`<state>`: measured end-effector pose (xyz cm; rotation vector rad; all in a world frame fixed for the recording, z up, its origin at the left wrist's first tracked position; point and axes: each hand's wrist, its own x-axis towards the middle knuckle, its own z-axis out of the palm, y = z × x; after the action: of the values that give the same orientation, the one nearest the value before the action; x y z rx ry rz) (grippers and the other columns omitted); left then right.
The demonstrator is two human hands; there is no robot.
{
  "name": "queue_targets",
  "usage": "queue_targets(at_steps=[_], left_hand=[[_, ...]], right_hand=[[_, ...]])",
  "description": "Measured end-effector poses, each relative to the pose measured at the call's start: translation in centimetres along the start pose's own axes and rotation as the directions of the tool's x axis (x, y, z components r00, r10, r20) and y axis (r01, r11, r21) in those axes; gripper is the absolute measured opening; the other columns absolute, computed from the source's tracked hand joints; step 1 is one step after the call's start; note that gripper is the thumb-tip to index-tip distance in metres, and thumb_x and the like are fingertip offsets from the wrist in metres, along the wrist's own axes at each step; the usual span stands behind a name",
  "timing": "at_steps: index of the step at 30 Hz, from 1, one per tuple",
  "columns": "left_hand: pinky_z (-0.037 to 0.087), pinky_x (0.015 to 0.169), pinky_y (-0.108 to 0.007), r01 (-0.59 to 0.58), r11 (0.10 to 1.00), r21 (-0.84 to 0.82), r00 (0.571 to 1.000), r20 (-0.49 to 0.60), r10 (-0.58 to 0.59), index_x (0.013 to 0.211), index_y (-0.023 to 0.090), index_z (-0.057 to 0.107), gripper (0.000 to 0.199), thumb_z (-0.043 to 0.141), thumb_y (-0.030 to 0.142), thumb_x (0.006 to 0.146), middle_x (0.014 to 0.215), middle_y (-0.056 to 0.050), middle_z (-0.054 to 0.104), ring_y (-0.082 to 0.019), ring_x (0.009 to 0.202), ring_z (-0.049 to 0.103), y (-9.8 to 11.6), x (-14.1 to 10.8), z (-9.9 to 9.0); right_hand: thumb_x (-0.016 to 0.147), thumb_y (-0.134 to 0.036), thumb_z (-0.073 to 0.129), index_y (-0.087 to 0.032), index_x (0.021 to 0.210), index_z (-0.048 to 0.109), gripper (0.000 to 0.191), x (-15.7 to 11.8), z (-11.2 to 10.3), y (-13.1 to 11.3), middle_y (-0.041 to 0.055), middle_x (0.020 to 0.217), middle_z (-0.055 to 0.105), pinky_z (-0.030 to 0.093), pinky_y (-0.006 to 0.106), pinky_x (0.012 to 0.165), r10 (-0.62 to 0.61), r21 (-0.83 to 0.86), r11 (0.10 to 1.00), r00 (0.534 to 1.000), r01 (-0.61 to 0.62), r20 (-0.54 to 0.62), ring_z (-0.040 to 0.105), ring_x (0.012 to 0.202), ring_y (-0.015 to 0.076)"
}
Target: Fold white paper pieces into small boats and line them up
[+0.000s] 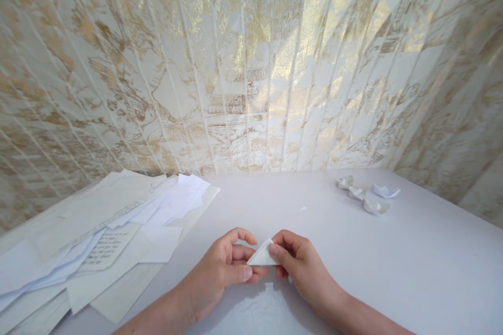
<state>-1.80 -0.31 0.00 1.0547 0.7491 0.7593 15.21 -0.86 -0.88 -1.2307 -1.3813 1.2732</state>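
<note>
– Where's the folded paper [260,256]?
– Near, in the middle; the right hand [302,260] pinches it, and the left hand [225,266] curls open by its left tip
– What could go wrong?
– It might unfold if that pinch gets loose

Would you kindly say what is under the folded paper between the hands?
Fingers of the left hand show by the left tip and lower edge of the folded paper, and fingers of the right hand below its right end. What it covers is hidden.
</note>
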Motion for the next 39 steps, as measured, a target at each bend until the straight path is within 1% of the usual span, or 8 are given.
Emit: queue_targets(at_steps=[3,8,11,15,17,21,30,39], left_hand=[[0.042,0.074,-0.027,-0.061,0.998,0.022,0.997,-0.038,0.062,0.092,0.02,0.049,0.036,0.069,0.013,0.063,0.08,0.0,0.067,-0.017,0.079,0.064,-0.1,0.1,0.1],[0.042,0.066,-0.024,-0.186,0.954,0.234,0.97,-0.112,0.217,0.08,0.016,0.058,0.011,0.063,0.02,0.071,0.071,-0.001,0.065,-0.015,0.069,0.059,-0.3,0.1,0.4],[0.041,0.06,-0.022,-0.16,0.924,0.346,0.937,-0.241,0.252,0.072,0.015,0.063,0.007,0.063,0.022,0.07,0.061,0.001,0.061,-0.013,0.061,0.055,-0.2,0.1,0.4],[0.043,0.062,-0.025,-0.079,0.938,0.338,0.914,-0.352,0.203,0.072,0.014,0.065,0.01,0.063,0.022,0.067,0.064,0.0,0.064,-0.014,0.061,0.056,0.0,0.1,0.3],[0.042,0.06,-0.024,-0.061,0.945,0.321,0.924,-0.34,0.175,0.075,0.014,0.066,0.011,0.064,0.019,0.065,0.062,0.0,0.065,-0.014,0.059,0.056,0.0,0.1,0.3],[0.041,0.058,-0.023,-0.114,0.962,0.247,0.96,-0.223,0.171,0.079,0.015,0.065,0.017,0.063,0.012,0.063,0.06,0.001,0.066,-0.014,0.058,0.059,-0.3,0.1,0.4],[0.045,0.062,-0.031,-0.224,0.968,0.112,0.971,-0.064,0.232,0.078,0.014,0.057,0.006,0.056,0.012,0.072,0.058,-0.002,0.065,-0.018,0.056,0.061,-0.2,0.3,1.2],[0.042,0.059,-0.026,-0.158,0.973,0.171,0.951,-0.238,0.196,0.07,0.015,0.054,0.007,0.06,0.017,0.07,0.059,-0.001,0.063,-0.016,0.059,0.059,-0.3,0.2,1.1]], right_hand=[[0.072,-0.048,0.055,-0.017,0.063,0.049,0.033,-0.1,0.0,0.0,-0.0065,0.044,0.046,0.03,0.021,0.044,0.004,0.032,0.999,1.0,-0.004,-0.012,0.038,0.041,0.0078],[0.072,-0.051,0.056,-0.017,0.066,0.048,0.036,-0.5,0.6,0.1,-0.0062,0.044,0.048,0.031,0.02,0.043,0.039,0.128,0.991,0.998,-0.046,0.059,0.04,0.039,0.0072],[0.074,-0.046,0.057,-0.016,0.078,0.05,0.031,-0.6,0.8,0.4,-0.006,0.049,0.05,0.035,0.021,0.044,-0.004,0.127,0.992,0.994,-0.011,0.111,0.045,0.042,0.0082],[0.072,-0.026,0.062,-0.019,0.102,0.049,0.034,-0.7,0.8,1.0,-0.0071,0.059,0.049,0.037,0.021,0.048,-0.131,0.051,0.991,0.988,0.127,0.087,0.048,0.051,0.0095],[0.073,-0.024,0.061,-0.02,0.104,0.049,0.034,-0.7,0.7,1.1,-0.0075,0.06,0.047,0.039,0.021,0.049,-0.162,0.055,0.986,0.984,0.158,0.071,0.049,0.052,0.0097],[0.075,-0.04,0.059,-0.018,0.092,0.053,0.029,-0.6,0.9,0.8,-0.0076,0.059,0.041,0.041,0.023,0.048,-0.11,0.165,0.981,0.992,0.099,0.064,0.05,0.049,0.0096],[0.077,-0.052,0.054,-0.013,0.093,0.052,0.042,-1.1,1.4,-0.1,-0.0003,0.055,0.058,0.039,0.024,0.053,0.034,0.262,0.962,0.99,-0.07,0.139,0.05,0.05,0.0111],[0.072,-0.052,0.06,-0.017,0.111,0.044,0.055,-1.2,1.4,0.3,0.0004,0.069,0.058,0.044,0.029,0.061,-0.123,0.184,0.978,0.985,0.099,0.121,0.056,0.064,0.0157]])
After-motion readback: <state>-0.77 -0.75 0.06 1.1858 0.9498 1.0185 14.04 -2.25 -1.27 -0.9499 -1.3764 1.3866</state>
